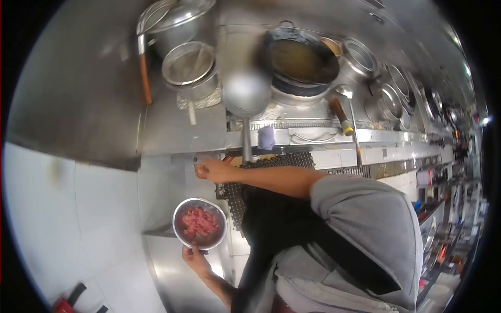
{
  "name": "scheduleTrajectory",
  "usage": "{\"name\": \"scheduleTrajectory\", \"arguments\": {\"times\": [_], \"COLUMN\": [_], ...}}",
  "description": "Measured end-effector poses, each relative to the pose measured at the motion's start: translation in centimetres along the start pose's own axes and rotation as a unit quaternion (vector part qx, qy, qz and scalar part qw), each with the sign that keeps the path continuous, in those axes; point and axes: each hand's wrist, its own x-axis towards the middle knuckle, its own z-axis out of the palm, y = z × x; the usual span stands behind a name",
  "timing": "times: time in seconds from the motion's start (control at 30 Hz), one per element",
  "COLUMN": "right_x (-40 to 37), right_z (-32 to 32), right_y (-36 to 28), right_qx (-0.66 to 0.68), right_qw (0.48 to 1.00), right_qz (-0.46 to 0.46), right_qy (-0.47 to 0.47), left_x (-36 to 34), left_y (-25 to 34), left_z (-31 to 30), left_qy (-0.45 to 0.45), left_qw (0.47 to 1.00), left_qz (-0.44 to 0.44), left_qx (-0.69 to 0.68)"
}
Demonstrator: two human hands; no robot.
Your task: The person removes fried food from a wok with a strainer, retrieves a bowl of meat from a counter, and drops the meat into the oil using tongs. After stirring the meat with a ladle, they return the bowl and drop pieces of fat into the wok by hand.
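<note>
With twelve o'clock at the top of the head view, the left hand [195, 259] grips a metal bowl [211, 240] by its rim at about six o'clock, the thumb on the near edge. Raw-looking pink meat [200, 221] in pieces lies inside, filling the middle and leaving bare metal around it. The right hand [211, 170] is at twelve o'clock from the bowl, apart from it, its fingers curled in narrow; I cannot tell whether anything is held in them.

From the bowl, the steel bench [177, 130] runs across from twelve to two o'clock. On it, a strainer [185, 62] tops a pot at twelve, with a lidded pot [182, 28] beyond. At about one o'clock, a large round ladle [245, 96] points its handle towards six, past the front edge, and a mauve cloth [266, 137] hangs at that edge just beside the handle. A dark wok [305, 60] holding yellowish-brown liquid stands farther out, also near one, with a long-handled ladle [345, 90] at two o'clock
</note>
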Motion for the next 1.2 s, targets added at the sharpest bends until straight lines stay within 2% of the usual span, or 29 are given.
{"name": "scheduleTrajectory", "arguments": {"times": [0.07,0.13,0.2,0.23,0.27,0.3,0.33,0.37,0.4,0.43,0.47,0.5,0.53,0.57,0.6,0.63,0.67,0.77,0.8,0.83,0.87,0.9,0.97,1.0,1.03,1.07,1.1,1.13,1.2], "right_x": [-7.6,-12.4,-16.5,-17.8,-18.7,-20.1,-20.7,-22.0,-23.0,-23.8,-25.1,-25.8,-26.4,-26.4,-26.7,-27.3,-27.8,-27.8,-27.5,-27.6,-27.6,-26.9,-24.9,-24.3,-23.6,-23.0,-23.1,-23.6,-23.7], "right_z": [-5.6,-10.7,-15.7,-19.8,-22.7,-25.7,-27.3,-29.4,-30.8,-32.1,-34.0,-35.6,-37.3,-38.3,-39.5,-40.7,-41.8,-44.6,-45.4,-46.0,-46.5,-46.8,-47.7,-48.0,-48.0,-48.2,-48.6,-49.3,-51.2], "right_y": [-3.2,-2.7,-1.5,-0.7,1.1,0.8,2.8,3.7,5.4,7.2,7.2,7.5,6.2,6.7,7.4,7.7,7.0,4.6,4.6,4.6,3.1,3.2,3.9,4.0,3.6,2.9,2.2,1.3,-1.1], "right_qx": [-0.018,0.011,0.159,0.246,0.244,0.231,0.287,0.279,0.303,0.252,0.230,0.206,0.145,0.140,0.050,-0.040,-0.048,-0.044,-0.197,-0.343,-0.324,-0.326,-0.375,-0.378,-0.408,-0.439,-0.445,-0.448,-0.451], "right_qw": [0.999,1.000,0.987,0.967,0.965,0.969,0.949,0.945,0.937,0.946,0.952,0.947,0.949,0.953,0.970,0.970,0.971,0.978,0.952,0.903,0.913,0.911,0.887,0.886,0.877,0.866,0.865,0.855,0.843], "right_qz": [0.002,-0.001,0.011,0.063,0.094,0.084,0.120,0.154,0.136,0.134,0.135,0.174,0.198,0.197,0.106,0.014,0.015,-0.010,-0.047,-0.080,-0.039,-0.036,-0.032,-0.027,-0.007,0.010,0.008,-0.007,-0.013], "right_qy": [-0.029,-0.029,-0.034,-0.036,-0.020,0.019,0.047,0.067,0.105,0.154,0.147,0.172,0.197,0.181,0.212,0.241,0.233,0.206,0.227,0.245,0.246,0.251,0.269,0.267,0.254,0.241,0.234,0.260,0.293], "left_x": [0.5,0.5,-1.0,-0.8,0.0,-0.1,0.1,-0.5,-0.1,-0.8,-1.0,-1.1,-0.6,1.9,1.0,0.8,1.1,2.0,1.7,1.4,1.3,1.2,0.9,1.5,2.1,2.9,3.7,4.5,5.6], "left_y": [0.7,2.3,4.4,4.6,4.1,4.8,5.0,6.6,6.6,7.7,8.7,9.8,10.3,9.0,10.9,12.0,12.7,14.1,15.0,15.5,15.7,15.9,15.8,15.0,14.6,14.2,13.7,13.2,12.0], "left_z": [-0.3,1.0,2.1,4.5,6.7,9.3,11.9,15.2,17.8,21.4,24.6,28.0,30.7,33.1,35.9,38.8,41.3,45.5,46.7,47.7,48.9,49.7,50.7,51.3,51.4,51.9,52.2,52.5,52.8], "left_qy": [-0.040,-0.070,-0.103,-0.103,-0.107,-0.110,-0.120,-0.125,-0.145,-0.138,-0.135,-0.155,-0.179,-0.168,-0.209,-0.214,-0.219,-0.243,-0.240,-0.239,-0.241,-0.246,-0.183,-0.186,-0.187,-0.248,-0.302,-0.296,-0.289], "left_qw": [0.999,0.997,0.992,0.991,0.990,0.988,0.987,0.986,0.988,0.990,0.989,0.986,0.982,0.979,0.976,0.973,0.968,0.958,0.952,0.942,0.935,0.934,0.879,0.875,0.878,0.919,0.938,0.941,0.951], "left_qz": [0.019,0.037,0.057,0.056,0.062,0.067,0.062,0.056,0.035,0.038,0.053,0.043,0.050,0.103,0.065,0.077,0.091,0.138,0.188,0.237,0.258,0.260,0.432,0.438,0.433,0.304,0.167,0.161,0.086], "left_qx": [0.001,0.002,0.047,0.057,0.069,0.081,0.085,0.090,0.028,0.010,-0.007,-0.035,-0.024,0.054,-0.016,-0.048,-0.080,-0.062,-0.029,0.006,-0.014,-0.016,0.083,0.085,0.080,0.025,-0.031,-0.039,-0.062]}}
